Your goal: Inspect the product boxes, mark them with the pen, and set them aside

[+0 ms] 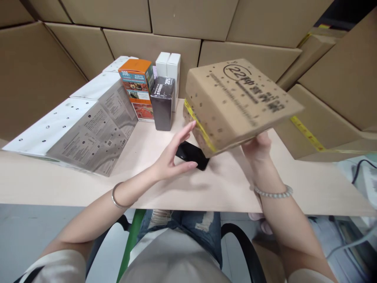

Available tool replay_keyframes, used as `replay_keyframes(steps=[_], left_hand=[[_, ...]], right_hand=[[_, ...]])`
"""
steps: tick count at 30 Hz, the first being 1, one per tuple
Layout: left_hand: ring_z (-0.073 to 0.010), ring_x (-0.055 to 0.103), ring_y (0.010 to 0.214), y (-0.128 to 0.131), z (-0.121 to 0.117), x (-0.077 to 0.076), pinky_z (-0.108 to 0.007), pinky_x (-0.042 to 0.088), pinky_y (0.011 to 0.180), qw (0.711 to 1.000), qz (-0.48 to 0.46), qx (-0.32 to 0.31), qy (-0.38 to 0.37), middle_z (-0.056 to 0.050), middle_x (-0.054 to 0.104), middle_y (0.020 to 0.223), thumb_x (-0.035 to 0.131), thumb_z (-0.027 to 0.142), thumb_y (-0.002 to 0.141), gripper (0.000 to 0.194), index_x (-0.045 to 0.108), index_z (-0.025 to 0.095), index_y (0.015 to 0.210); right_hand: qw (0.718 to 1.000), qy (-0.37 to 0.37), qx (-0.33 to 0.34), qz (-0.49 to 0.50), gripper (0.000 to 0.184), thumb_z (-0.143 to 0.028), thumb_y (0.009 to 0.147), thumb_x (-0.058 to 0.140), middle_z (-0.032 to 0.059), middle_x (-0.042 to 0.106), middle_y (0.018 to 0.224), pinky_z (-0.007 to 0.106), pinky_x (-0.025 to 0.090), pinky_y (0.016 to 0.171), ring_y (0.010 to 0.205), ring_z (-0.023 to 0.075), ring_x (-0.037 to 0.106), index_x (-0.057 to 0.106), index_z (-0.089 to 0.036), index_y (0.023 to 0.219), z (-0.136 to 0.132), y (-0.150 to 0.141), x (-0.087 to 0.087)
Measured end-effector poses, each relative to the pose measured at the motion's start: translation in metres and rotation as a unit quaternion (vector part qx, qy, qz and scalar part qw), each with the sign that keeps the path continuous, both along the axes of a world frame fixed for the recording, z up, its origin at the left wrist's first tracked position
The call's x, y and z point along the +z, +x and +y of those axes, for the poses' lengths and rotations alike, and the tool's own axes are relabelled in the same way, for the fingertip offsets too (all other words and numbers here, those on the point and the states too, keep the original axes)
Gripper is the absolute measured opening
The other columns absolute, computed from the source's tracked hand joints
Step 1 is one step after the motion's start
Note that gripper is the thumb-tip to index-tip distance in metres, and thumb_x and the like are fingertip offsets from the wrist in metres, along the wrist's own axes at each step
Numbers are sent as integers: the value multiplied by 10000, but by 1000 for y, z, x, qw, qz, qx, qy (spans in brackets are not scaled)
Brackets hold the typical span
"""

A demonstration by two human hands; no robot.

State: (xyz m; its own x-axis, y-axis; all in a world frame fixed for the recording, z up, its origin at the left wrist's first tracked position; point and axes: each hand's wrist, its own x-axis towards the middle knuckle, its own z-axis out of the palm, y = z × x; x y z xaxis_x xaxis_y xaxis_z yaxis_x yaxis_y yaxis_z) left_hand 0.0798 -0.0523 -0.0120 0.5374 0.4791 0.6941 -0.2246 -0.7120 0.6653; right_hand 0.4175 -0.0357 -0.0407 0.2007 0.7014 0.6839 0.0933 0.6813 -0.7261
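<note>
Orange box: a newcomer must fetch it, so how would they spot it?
On the pale table, find the white boxes at left. Beside their far end stands the orange box. Unlike them and the dark box beside it, its top is orange.

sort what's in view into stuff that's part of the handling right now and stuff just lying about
In hand:
- carton, held up by the right hand; left hand open beside it
- perhaps the black object below

Apparently just lying about:
- orange box
- dark box
- slim white boxes
- patterned boxes
</note>
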Motion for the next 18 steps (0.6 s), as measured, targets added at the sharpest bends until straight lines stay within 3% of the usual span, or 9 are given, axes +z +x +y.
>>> replay_keyframes(steps=[2,5,7,9,12,16,18], left_hand=[[-386,367,1706,4,5,-12,-585,426,1345,996,-34,1,-78,-140,299,1853,872,630,875,1152,178,418,1770],[-386,326,1715,8,12,-29,-615,337,1394,990,-35,35,-131,-168,285,1827,965,570,780,1272,151,374,1739],[-400,309,1713,9,15,-36,-655,290,1405,987,-27,49,-153,-196,317,1785,973,507,776,1205,206,318,1687],[-404,363,1686,8,16,-38,-677,325,1384,981,-23,41,-187,-209,393,1729,953,491,801,1091,267,285,1623],[-400,476,1619,7,15,-33,-667,423,1335,970,-29,34,-241,-194,530,1648,953,495,802,958,391,263,1542],[-401,550,1568,9,11,-22,-618,485,1310,958,-61,34,-278,-155,658,1569,986,522,748,849,593,245,1448],[-367,725,1361,11,8,-18,-530,655,1123,948,-51,0,-315,-133,767,1407,919,616,804,720,678,246,1373]], right_hand=[[995,42,-36,-77,878,-838,632,872,56,778,1371,616,590,1162,1322,381,731,691,-369,1352,-7,-6,6],[970,81,-88,-211,1171,-861,580,893,99,539,1718,729,386,1329,1600,470,487,534,-365,1579,-23,-26,22],[955,123,-88,-256,1149,-821,649,879,71,444,1795,757,295,1368,1652,482,407,469,-400,1637,-31,-40,30],[948,167,-85,-259,1013,-767,754,824,44,450,1794,801,295,1349,1644,474,427,445,-443,1635,-35,-48,33],[946,181,-118,-242,827,-781,810,746,36,586,1677,829,373,1292,1558,452,552,490,-491,1541,-39,-53,35],[932,221,-142,-250,856,-814,748,787,40,723,1496,784,464,1253,1373,449,704,590,-483,1512,-50,-53,41],[931,223,-152,-246,812,-809,779,756,56,756,1435,800,480,1225,1341,461,717,645,-424,1486,-55,-53,44]])
